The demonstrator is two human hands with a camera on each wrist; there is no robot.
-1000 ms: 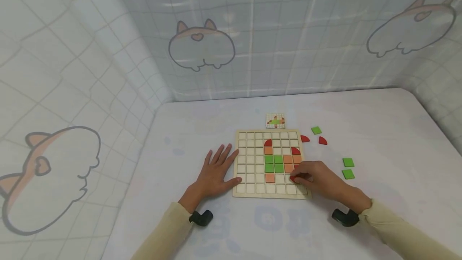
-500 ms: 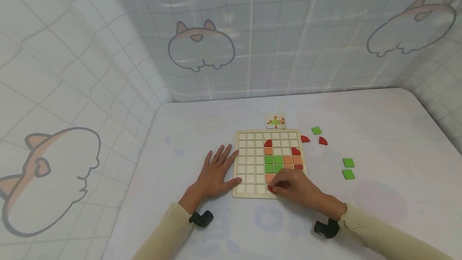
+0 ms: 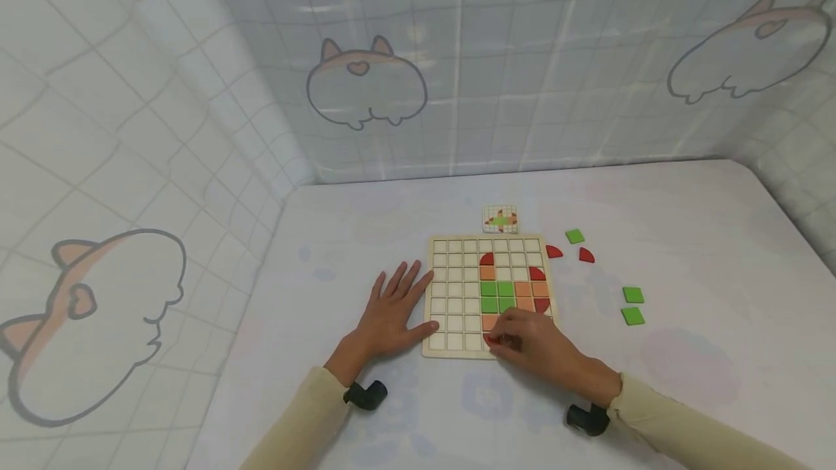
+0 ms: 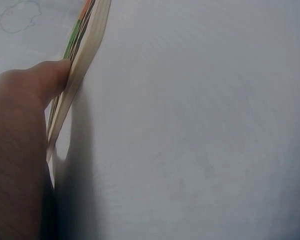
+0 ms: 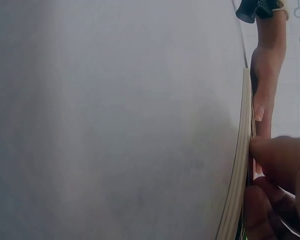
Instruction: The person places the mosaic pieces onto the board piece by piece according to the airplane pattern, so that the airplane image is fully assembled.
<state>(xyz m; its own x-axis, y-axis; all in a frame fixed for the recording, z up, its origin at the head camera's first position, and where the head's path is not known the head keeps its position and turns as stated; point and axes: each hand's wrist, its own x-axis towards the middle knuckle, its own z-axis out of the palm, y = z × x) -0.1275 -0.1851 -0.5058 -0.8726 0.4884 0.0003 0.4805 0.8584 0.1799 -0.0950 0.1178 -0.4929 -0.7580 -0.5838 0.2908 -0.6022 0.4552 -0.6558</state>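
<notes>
A square wooden grid board [image 3: 451, 306] lies flat on the table. My left hand [image 3: 387, 319] is spread at its left edge, fingertips and thumb touching the frame; the left wrist view shows the thumb [image 4: 50, 80] against the board's side. With curled fingers my right hand [image 3: 545, 345] pinches a red quarter-circle tile [image 3: 487, 340] at a front-row cell, just below an orange square tile [image 3: 489, 322]. Whether the tile lies flat in the cell is hidden by the fingers. Green square tiles [image 3: 488, 289], orange squares and other red quarter-circles [image 3: 537, 274] fill several cells.
A small pattern card [image 3: 500, 219] lies behind the board. To the right are loose red quarter-circle tiles [image 3: 586, 255] and green square tiles [image 3: 633, 316]. Grid-printed walls [image 3: 457, 93] stand at the back and sides.
My right hand has moved left and toward me, carrying the red quarter-circle tile from the board's right part to the front row, then stayed there. The left hand keeps its place.
</notes>
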